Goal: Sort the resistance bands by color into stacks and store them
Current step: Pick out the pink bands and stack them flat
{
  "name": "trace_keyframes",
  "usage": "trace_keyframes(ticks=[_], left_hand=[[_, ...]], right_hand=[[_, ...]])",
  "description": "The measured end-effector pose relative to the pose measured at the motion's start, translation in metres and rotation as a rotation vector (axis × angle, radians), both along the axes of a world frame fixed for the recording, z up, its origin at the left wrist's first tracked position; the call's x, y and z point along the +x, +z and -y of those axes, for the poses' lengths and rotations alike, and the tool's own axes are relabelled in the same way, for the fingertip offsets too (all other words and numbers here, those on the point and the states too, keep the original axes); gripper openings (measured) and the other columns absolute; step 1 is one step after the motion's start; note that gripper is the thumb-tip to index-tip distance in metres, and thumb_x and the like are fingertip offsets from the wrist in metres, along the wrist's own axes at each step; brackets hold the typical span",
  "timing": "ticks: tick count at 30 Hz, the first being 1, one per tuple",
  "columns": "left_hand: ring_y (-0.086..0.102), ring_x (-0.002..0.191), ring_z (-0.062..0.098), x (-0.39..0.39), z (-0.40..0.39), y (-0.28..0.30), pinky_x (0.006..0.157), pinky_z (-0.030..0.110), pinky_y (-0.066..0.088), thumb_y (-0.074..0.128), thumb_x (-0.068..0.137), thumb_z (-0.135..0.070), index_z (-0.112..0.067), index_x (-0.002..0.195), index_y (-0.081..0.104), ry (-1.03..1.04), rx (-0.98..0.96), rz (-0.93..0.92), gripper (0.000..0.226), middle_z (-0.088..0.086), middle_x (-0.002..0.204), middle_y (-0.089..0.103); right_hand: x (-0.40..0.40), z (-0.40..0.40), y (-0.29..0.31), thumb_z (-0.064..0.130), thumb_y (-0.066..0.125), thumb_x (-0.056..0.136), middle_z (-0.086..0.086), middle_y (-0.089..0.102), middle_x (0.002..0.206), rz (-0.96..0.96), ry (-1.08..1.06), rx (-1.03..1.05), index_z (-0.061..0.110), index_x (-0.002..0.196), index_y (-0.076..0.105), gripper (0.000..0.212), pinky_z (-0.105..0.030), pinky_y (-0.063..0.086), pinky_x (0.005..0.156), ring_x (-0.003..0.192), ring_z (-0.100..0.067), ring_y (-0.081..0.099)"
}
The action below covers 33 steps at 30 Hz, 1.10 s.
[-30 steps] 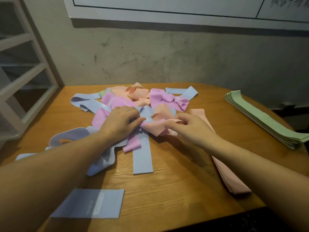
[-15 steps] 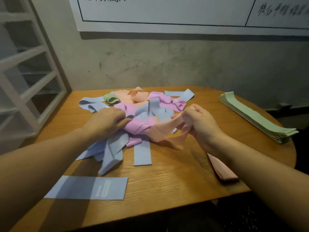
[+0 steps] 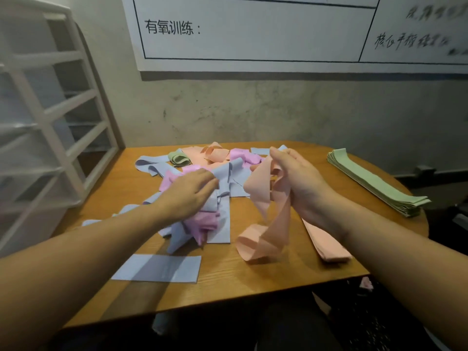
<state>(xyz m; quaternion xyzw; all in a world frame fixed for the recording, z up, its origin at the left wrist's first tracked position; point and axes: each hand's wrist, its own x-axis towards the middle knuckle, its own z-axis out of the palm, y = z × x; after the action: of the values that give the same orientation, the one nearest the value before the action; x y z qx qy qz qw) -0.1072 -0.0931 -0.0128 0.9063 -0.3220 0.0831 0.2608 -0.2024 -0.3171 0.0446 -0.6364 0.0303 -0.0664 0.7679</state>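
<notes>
A jumbled pile of resistance bands [image 3: 202,168] in blue, pink, peach and green lies mid-table. My right hand [image 3: 296,178] grips a peach band [image 3: 266,219] lifted above the table, its lower loop hanging down onto the wood. My left hand [image 3: 190,193] presses down on the blue and pink bands in the pile with fingers fairly straight. A flat peach stack [image 3: 326,247] lies under my right forearm. A neat green stack [image 3: 377,186] sits at the right edge. A single flat blue band [image 3: 157,268] lies near the front.
The round wooden table [image 3: 253,282] stands against a rough wall with a white printed board [image 3: 253,31] above. A white plastic drawer unit [image 3: 43,127] stands at the left. Something blue and something pink lie on the dark floor below the table edge.
My right hand has lifted the peach band up and free of the pile. My left hand stays pressed on the pile. The camera view has tilted upward.
</notes>
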Motion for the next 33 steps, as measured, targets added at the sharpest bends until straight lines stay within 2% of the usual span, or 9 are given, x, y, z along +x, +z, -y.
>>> trace_keyframes(ticks=[3, 6, 10, 14, 19, 25, 28, 30, 33], left_hand=[[0.056, 0.107, 0.0, -0.031, 0.016, 0.009, 0.101, 0.03, 0.042, 0.026, 0.105, -0.057, -0.022, 0.106, 0.067, -0.041, -0.262, -0.297, 0.054, -0.014, 0.109, 0.064], [0.063, 0.11, 0.005, -0.057, 0.03, 0.023, 0.102, 0.032, 0.044, 0.028, 0.095, -0.074, -0.024, 0.11, 0.069, -0.082, -0.452, -0.491, 0.067, -0.011, 0.114, 0.069], [0.065, 0.111, 0.007, -0.079, 0.035, 0.034, 0.102, 0.039, 0.05, 0.053, 0.078, -0.076, -0.032, 0.111, 0.066, -0.102, -0.48, -0.566, 0.057, -0.014, 0.113, 0.07], [0.069, 0.103, 0.009, -0.088, 0.036, 0.036, 0.095, 0.036, 0.054, 0.073, 0.084, -0.049, -0.02, 0.112, 0.065, -0.066, -0.577, -0.638, 0.041, -0.01, 0.105, 0.073], [0.07, 0.092, 0.013, -0.092, 0.033, 0.033, 0.083, 0.027, 0.057, 0.058, 0.1, -0.02, -0.018, 0.099, 0.063, -0.031, -0.628, -0.602, 0.005, -0.007, 0.092, 0.073], [0.072, 0.08, 0.014, -0.095, 0.029, 0.025, 0.075, 0.029, 0.06, 0.06, 0.099, -0.018, -0.015, 0.103, 0.063, -0.004, -0.613, -0.591, 0.006, -0.006, 0.086, 0.076], [0.07, 0.074, 0.007, -0.095, 0.028, 0.024, 0.066, 0.022, 0.059, 0.063, 0.097, -0.015, -0.013, 0.107, 0.062, 0.0, -0.629, -0.627, 0.01, -0.009, 0.083, 0.075], [0.068, 0.072, 0.006, -0.095, 0.026, 0.027, 0.062, 0.02, 0.057, 0.064, 0.096, -0.016, -0.012, 0.106, 0.063, 0.0, -0.666, -0.652, 0.011, -0.01, 0.079, 0.074], [0.067, 0.081, 0.013, -0.092, 0.021, 0.036, 0.072, 0.029, 0.057, 0.067, 0.092, -0.022, -0.015, 0.1, 0.068, 0.036, -0.683, -0.626, 0.01, -0.008, 0.083, 0.073]], right_hand=[[-0.011, -0.006, 0.008, 0.036, 0.058, 0.101, -0.025, 0.069, 0.115, 0.006, 0.034, -0.033, 0.019, 0.094, 0.055, 0.019, -0.044, 0.061, 0.069, 0.09, -0.033, 0.072], [-0.022, -0.011, 0.015, 0.039, 0.059, 0.101, -0.022, 0.069, 0.118, 0.012, 0.052, -0.088, 0.017, 0.098, 0.061, 0.021, -0.063, 0.056, 0.088, 0.107, -0.045, 0.068], [-0.035, -0.016, 0.023, 0.038, 0.058, 0.101, -0.017, 0.071, 0.103, 0.015, 0.057, -0.1, 0.008, 0.116, 0.065, 0.034, -0.044, 0.062, 0.065, 0.08, -0.029, 0.073], [-0.044, -0.019, 0.023, 0.038, 0.059, 0.1, -0.009, 0.074, 0.094, 0.023, 0.087, -0.09, 0.009, 0.122, 0.065, 0.037, -0.043, 0.062, 0.066, 0.078, -0.026, 0.071], [-0.048, -0.013, 0.014, 0.04, 0.054, 0.103, 0.0, 0.073, 0.087, 0.021, 0.068, -0.127, 0.019, 0.109, 0.066, 0.025, -0.031, 0.052, 0.052, 0.068, -0.018, 0.068], [-0.042, 0.001, 0.005, 0.037, 0.054, 0.103, -0.002, 0.062, 0.068, 0.006, 0.053, -0.15, 0.016, 0.095, 0.06, 0.024, -0.023, 0.031, 0.043, 0.048, -0.014, 0.045], [-0.04, 0.009, 0.003, 0.038, 0.058, 0.101, 0.001, 0.049, 0.058, -0.029, 0.026, -0.14, 0.021, 0.084, 0.058, 0.024, -0.021, 0.028, 0.042, 0.045, -0.011, 0.035], [-0.04, 0.016, 0.003, 0.041, 0.06, 0.098, 0.004, 0.042, 0.054, -0.073, 0.006, -0.145, 0.02, 0.089, 0.058, 0.023, -0.021, 0.028, 0.043, 0.045, -0.01, 0.032], [-0.041, 0.026, 0.001, 0.048, 0.062, 0.096, 0.005, 0.037, 0.052, -0.116, 0.008, -0.177, 0.02, 0.109, 0.063, 0.031, -0.02, 0.028, 0.043, 0.046, -0.01, 0.031]])
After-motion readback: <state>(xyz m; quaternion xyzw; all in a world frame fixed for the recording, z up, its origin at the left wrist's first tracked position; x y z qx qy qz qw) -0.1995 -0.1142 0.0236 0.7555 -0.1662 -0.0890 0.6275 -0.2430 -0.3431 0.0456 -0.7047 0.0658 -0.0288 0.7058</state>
